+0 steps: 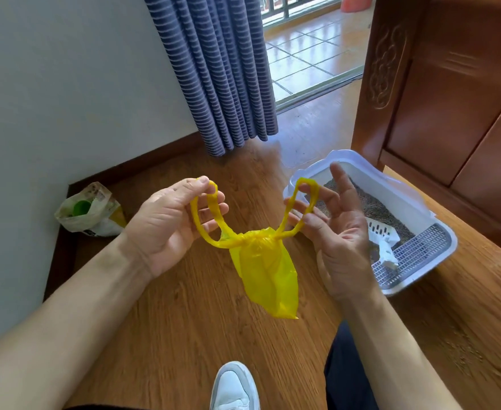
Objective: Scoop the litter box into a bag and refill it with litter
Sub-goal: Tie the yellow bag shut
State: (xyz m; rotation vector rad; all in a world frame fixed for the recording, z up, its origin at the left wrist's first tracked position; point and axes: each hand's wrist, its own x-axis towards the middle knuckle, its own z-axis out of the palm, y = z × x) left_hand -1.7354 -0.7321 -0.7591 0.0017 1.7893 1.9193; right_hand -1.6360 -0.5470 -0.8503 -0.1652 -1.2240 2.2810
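Head view. One yellow bag (268, 275) hangs at centre frame, knotted at its neck and clear of the wooden floor (184, 321) below it. It has two handle loops. The left hand (166, 223) pinches the left loop between thumb and fingers. The right hand (336, 229) has the right loop hooked over its index finger, with the remaining fingers spread loose, so the hold is a hook and not a clench.

One litter box (391, 190), white with a raised rim, sits on the floor at right of centre, partly behind the right hand. Its far corner lies close to the carved wooden cabinet (450, 99) in the upper right. Brown litter covers the far portion. A grid panel occupies the near end, and one white slotted scoop (384, 241) lies inside, across both.

One litter sack (92, 211), open-topped (something green shows in its mouth), rests in the wall corner at left of frame, well apart from the box. The floor between sack and box is bare. One striped curtain (213, 69) hangs at upper centre, beside the balcony threshold. One white shoe (233, 386) shows at the bottom edge.
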